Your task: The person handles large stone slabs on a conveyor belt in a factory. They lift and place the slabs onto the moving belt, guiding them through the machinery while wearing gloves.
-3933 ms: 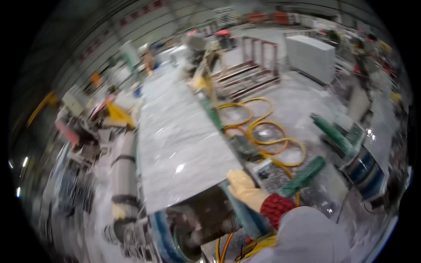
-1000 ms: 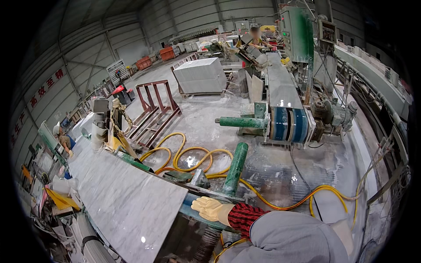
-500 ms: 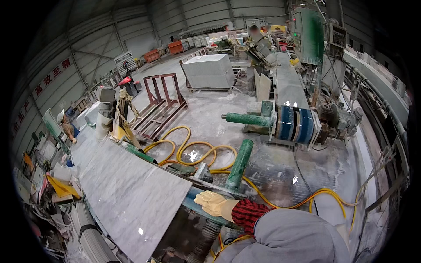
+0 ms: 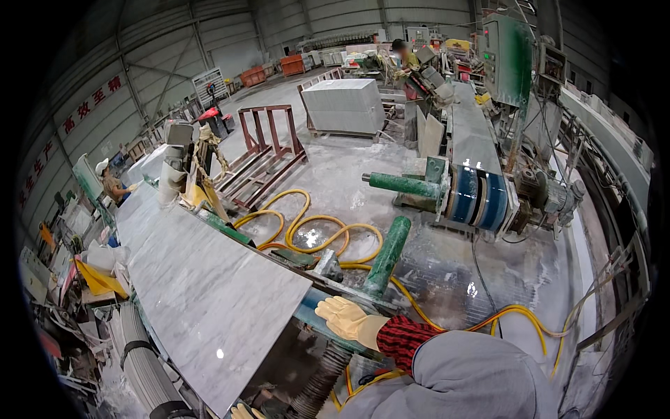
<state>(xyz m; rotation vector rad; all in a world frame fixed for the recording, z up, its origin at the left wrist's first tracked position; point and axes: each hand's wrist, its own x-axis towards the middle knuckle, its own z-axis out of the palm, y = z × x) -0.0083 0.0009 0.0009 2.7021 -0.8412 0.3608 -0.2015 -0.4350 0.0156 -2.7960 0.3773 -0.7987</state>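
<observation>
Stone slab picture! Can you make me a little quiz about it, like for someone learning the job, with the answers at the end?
1. True or false: a gap shows between the person's right hand and the grey-white slab.

2. What colour is the looped hose?
A. green
B. yellow
C. white

3. Which of the person's hands shows only partly, at the bottom edge of the picture?

Key:
1. True: the hand lies just beyond the slab's right edge.
2. B.
3. The left hand, by the slab's near end.
</observation>
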